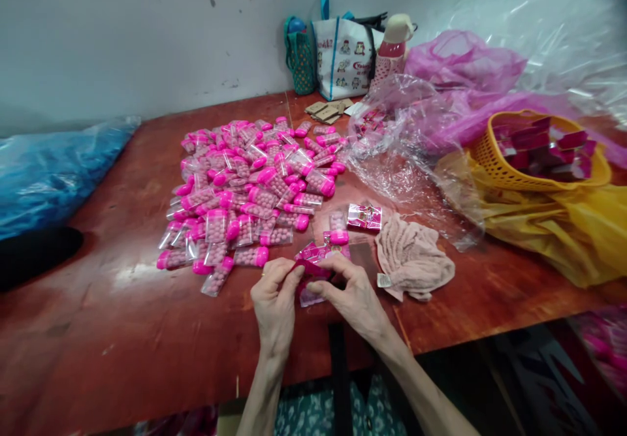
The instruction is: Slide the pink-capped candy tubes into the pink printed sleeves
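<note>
Near the front edge of the table, my left hand and my right hand pinch a small folded magenta card piece between thumbs and fingers. Part of it is hidden by my fingertips. Just beyond my hands lie a clear bottle of pink balls with a pink cap and a flat printed pink packet. Behind them rests a shiny magenta printed box. A large heap of similar pink-capped bottles spreads to the left and beyond.
A pale pink cloth lies right of my hands. Further right, a yellow basket of magenta card pieces stands on yellow plastic, near crumpled clear film. Bags and a drink bottle line the wall; blue plastic lies left.
</note>
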### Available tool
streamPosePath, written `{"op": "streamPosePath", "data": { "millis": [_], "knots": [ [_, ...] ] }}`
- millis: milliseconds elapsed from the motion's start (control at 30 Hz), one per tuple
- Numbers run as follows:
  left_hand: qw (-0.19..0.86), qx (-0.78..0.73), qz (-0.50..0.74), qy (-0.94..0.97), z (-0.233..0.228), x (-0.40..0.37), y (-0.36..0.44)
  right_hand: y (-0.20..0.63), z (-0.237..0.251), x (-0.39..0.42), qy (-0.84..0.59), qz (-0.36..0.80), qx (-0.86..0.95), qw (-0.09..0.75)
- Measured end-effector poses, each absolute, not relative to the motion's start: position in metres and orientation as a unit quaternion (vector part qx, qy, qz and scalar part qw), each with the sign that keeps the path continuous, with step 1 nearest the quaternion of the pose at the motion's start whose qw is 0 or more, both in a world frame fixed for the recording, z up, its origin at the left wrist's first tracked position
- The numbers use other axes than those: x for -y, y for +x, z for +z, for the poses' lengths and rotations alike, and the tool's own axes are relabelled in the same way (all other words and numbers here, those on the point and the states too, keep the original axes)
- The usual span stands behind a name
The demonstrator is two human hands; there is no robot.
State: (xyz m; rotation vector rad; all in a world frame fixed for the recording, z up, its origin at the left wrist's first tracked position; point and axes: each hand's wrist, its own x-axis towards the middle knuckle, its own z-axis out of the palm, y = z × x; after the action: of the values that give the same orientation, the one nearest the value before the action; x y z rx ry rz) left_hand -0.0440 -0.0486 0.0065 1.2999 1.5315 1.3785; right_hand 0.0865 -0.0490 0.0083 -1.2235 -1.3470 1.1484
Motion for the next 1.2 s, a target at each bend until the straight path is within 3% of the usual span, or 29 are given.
{"op": "streamPosePath", "data": {
  "millis": [133, 267, 533, 767, 1200],
  "knots": [
    [0.456, -0.565, 0.542, 0.423, 0.007, 0.051, -0.038, 0.081, 0.007, 0.056, -0.503, 0.533, 0.483, 0.479],
    [0.552, -0.536, 0.544, 0.334, 0.012, 0.05, -0.037, 0.076, 0.008, 0.064, -0.515, 0.522, 0.483, 0.478],
    [0.642, -0.511, 0.521, 0.233, 0.01, 0.047, -0.039, 0.084, 0.015, 0.066, -0.538, 0.469, 0.56, 0.42],
    [0.646, -0.512, 0.516, 0.235, 0.01, 0.049, -0.038, 0.094, 0.007, 0.06, -0.579, 0.471, 0.491, 0.449],
    [0.567, -0.545, 0.578, 0.219, -0.006, 0.053, -0.029, 0.09, 0.008, 0.061, -0.573, 0.43, 0.539, 0.444]
  ]
}}
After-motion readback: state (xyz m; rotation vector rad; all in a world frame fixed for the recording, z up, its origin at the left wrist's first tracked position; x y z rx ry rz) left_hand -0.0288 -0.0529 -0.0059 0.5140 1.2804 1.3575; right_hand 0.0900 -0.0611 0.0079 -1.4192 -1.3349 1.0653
